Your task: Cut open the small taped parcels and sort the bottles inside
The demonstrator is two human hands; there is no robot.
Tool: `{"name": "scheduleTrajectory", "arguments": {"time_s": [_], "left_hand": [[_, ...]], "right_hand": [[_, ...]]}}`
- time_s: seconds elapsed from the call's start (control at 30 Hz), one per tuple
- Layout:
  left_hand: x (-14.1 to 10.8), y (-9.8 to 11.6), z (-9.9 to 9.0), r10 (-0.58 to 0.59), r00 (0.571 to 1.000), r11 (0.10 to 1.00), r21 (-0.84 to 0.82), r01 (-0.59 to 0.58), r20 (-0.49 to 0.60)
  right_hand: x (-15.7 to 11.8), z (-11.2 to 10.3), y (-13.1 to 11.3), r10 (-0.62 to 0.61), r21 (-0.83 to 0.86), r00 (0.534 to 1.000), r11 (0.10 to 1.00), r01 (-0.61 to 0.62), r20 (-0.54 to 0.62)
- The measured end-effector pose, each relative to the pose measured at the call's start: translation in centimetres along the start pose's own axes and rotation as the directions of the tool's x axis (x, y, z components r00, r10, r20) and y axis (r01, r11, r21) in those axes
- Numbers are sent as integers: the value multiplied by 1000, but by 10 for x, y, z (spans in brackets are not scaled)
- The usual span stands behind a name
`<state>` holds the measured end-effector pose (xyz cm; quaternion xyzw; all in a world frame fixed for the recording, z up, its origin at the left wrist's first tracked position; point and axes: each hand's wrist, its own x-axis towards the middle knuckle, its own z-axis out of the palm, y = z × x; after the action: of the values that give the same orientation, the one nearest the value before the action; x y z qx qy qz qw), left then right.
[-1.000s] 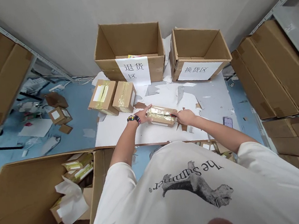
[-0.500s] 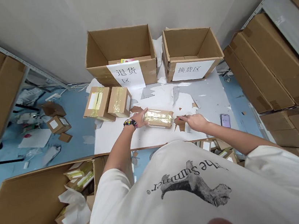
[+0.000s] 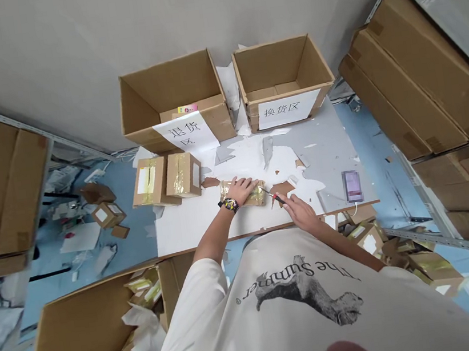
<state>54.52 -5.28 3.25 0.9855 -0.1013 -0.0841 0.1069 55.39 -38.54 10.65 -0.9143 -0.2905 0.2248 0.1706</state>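
- Left hand [image 3: 240, 191] is spread flat on top of a gold-taped cardboard parcel [image 3: 256, 197], apparently pinning it so it can't slide around.
- Right hand [image 3: 299, 214] is pinched nearly shut on a small red-and-black pointed tool [image 3: 277, 197], its tip right at the parcel's end.
- Parcel sits near the front edge of the white board [image 3: 190, 230], with an open cardboard carton [image 3: 277, 72] at the board's far edge.

“退货区” sign [image 3: 184, 133], “换货区” sign [image 3: 289, 109]

Under left hand [image 3: 240, 191], rectangular cardboard parcel [image 3: 255, 194] was brown, banded with glossy yellow tape; behind hand, wristwatch [image 3: 230, 205] was black, flecked yellow; in right hand [image 3: 298, 214], slim tool [image 3: 277, 197] was red and black.
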Motion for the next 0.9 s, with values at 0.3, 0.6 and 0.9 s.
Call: {"name": "scheduleTrajectory", "arguments": {"time_s": [0.3,0.6,0.9], "left_hand": [[-11,-10,10,15,995,997,-80,-24,-101],[-8,-16,10,105,977,972,-188,-140,-187],[-9,-18,12,151,956,963,-179,-200,-253]], "right_hand": [[6,16,-6,-72,-265,996,960,85,61],[4,32,-36,46,-332,999,943,-35,26],[4,44,-70,177,-304,984,936,-174,-18]]}}
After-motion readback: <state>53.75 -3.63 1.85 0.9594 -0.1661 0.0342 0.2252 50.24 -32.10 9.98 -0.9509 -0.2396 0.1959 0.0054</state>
